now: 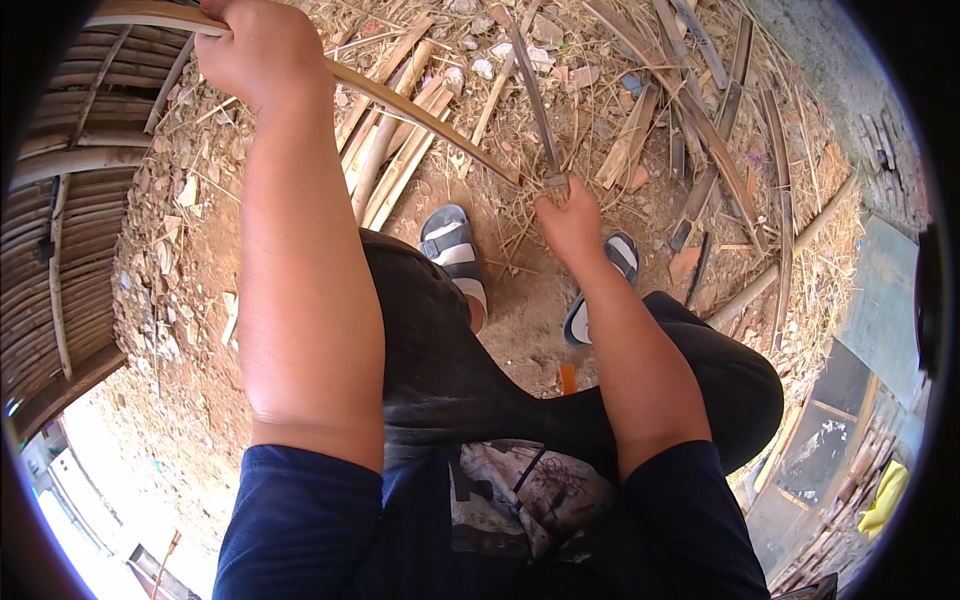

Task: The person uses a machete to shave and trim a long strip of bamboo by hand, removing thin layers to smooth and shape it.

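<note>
My left hand (268, 55) is raised at the upper left, its fingers closed round a long split bamboo strip (430, 122). One end of the strip runs past the hand to the left; the other slants down to the right and stops just short of my right hand (572, 222). That hand is closed round the handle of a long-bladed knife, mostly hidden by the fingers. The narrow dark blade (535, 95) points away from me. Between strip end and knife handle is a small gap, with thin shavings on the ground around it.
Split bamboo pieces (385, 150) lie beyond my left sandal (452, 245), and more strips (700, 120) are scattered at the far right. A slatted bamboo structure (80, 240) stands at the left. A wall (840, 90) rises at the right. An orange object (568, 378) lies between my legs.
</note>
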Motion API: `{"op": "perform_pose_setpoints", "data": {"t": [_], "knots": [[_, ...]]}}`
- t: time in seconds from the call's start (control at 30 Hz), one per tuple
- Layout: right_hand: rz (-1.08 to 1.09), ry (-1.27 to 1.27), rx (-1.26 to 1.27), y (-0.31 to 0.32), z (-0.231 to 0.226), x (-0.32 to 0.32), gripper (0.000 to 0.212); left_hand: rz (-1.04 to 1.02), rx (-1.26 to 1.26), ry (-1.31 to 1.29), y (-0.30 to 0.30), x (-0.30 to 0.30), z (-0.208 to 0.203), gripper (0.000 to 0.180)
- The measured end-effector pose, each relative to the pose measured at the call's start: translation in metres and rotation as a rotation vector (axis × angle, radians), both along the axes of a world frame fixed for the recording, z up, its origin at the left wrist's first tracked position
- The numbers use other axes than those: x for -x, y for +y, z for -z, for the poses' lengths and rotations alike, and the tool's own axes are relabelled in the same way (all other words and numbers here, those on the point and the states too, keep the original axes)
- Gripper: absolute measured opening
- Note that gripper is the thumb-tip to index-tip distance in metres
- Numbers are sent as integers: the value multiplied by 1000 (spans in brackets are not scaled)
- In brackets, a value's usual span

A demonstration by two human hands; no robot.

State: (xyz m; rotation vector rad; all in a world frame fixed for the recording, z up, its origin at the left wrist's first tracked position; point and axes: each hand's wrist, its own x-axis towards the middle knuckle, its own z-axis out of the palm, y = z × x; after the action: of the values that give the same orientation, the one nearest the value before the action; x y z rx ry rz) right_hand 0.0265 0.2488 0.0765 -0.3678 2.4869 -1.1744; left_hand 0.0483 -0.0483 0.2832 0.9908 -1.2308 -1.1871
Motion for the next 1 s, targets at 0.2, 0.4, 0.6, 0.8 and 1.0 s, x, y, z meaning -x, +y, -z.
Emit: {"op": "perform_pose_setpoints", "data": {"t": [0.2,0.4,0.6,0.8,1.0], "knots": [[-168,-187,-613,60,68,-46,35,0,-11,5,-4,-2,-3,56],[-180,-284,-495,84,105,-43,43,5,16,16,-3,0,-1,56],[14,-232,-217,66,59,-31,48,6,15,21,-5,-1,0,55],[83,-61,-72,18,13,-13,45,8,31,25,-6,-4,2,55],[-182,-193,-614,66,82,-51,34,12,32,30,-5,-1,0,54]]}}
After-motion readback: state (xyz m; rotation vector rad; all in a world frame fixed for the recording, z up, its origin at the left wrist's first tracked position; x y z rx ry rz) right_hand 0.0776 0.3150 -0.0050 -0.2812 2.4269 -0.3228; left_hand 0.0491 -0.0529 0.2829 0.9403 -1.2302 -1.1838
